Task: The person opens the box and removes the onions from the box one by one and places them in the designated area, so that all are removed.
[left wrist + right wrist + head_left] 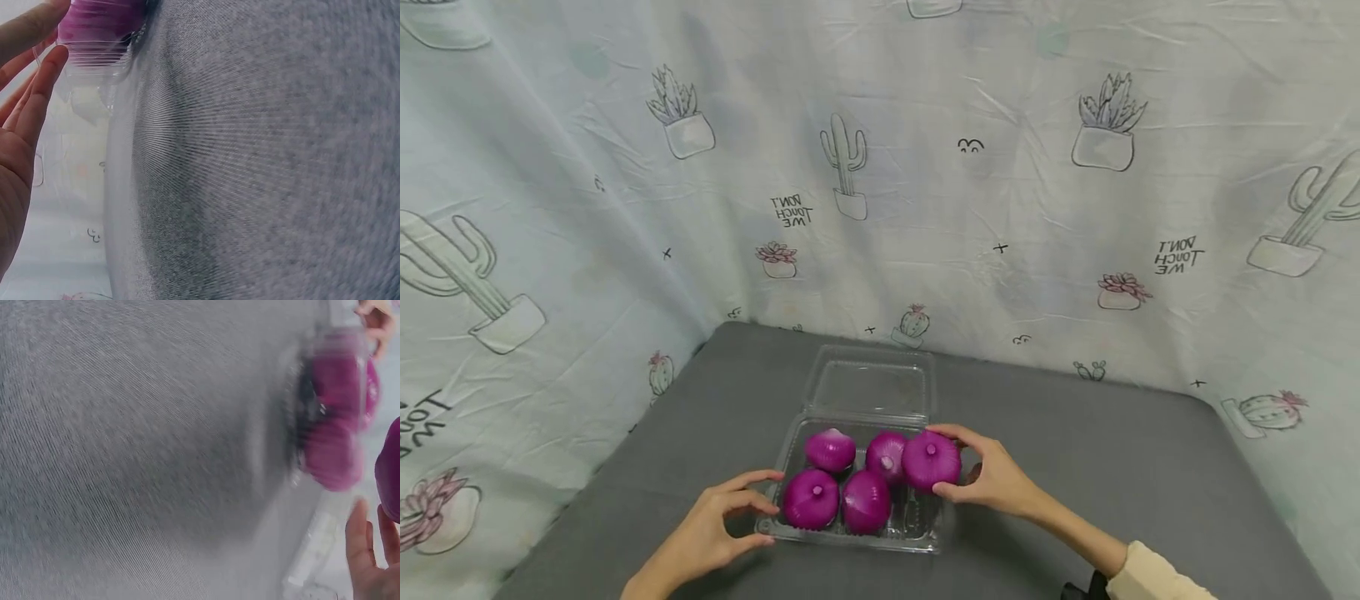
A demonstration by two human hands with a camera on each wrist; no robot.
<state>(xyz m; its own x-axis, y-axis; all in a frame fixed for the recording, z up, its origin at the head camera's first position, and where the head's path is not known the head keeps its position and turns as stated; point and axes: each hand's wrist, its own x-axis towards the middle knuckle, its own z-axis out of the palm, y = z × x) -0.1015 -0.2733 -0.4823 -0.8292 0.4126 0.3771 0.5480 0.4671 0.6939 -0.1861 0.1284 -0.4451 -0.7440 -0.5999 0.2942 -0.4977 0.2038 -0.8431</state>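
Note:
My right hand (996,475) holds a purple-red onion (932,461) between thumb and fingers, above the right side of a clear plastic clamshell box (917,546). In the right wrist view, that onion (391,472) is cut off by the frame edge, near the fingertips (359,515). Several more onions sit in the box: one at the back left (831,451), one at the front left (811,499), one at the front middle (867,502) and one at the back (887,456). My left hand (711,525) rests its extended fingertips against the box's left side.
The box's hinged lid (872,387) lies folded back behind it, on the grey tabletop (1045,433). A pale curtain (925,208) printed with potted cacti hangs along the back and sides. A dark object (1084,587) shows by the right sleeve.

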